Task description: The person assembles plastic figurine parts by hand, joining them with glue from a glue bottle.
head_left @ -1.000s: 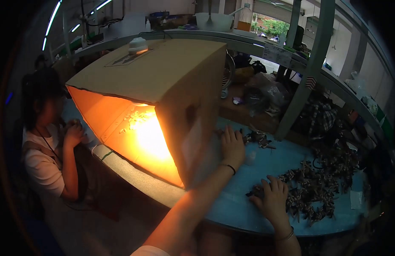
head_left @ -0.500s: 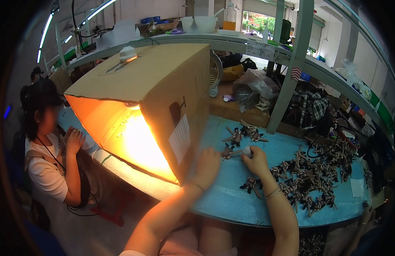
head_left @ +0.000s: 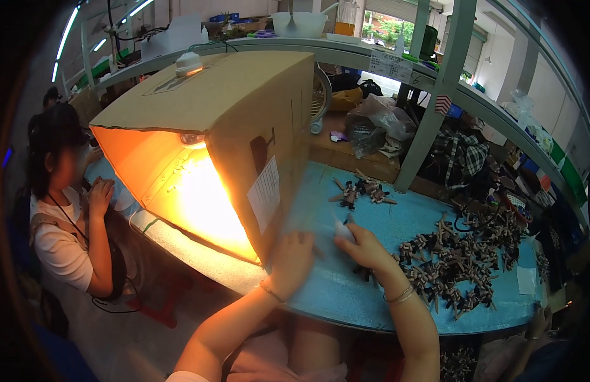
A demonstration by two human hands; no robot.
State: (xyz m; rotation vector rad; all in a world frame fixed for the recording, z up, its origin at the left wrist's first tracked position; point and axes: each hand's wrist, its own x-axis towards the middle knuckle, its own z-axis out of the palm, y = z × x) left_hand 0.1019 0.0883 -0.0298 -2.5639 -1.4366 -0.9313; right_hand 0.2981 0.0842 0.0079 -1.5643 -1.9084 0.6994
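Our two hands have drawn together since a moment ago; our left hand [head_left: 290, 260] now lies open and flat on the blue desk [head_left: 397, 219] beside the cardboard box [head_left: 244, 121], while our right hand [head_left: 362, 245] pinches a small pale piece [head_left: 343, 230], lifted just off the desk between them; we judge one item is now picked out. The heap of small brown parts [head_left: 454, 264] lies near on the right; the lit box crowds our left; a seated person [head_left: 65, 210] works beyond.
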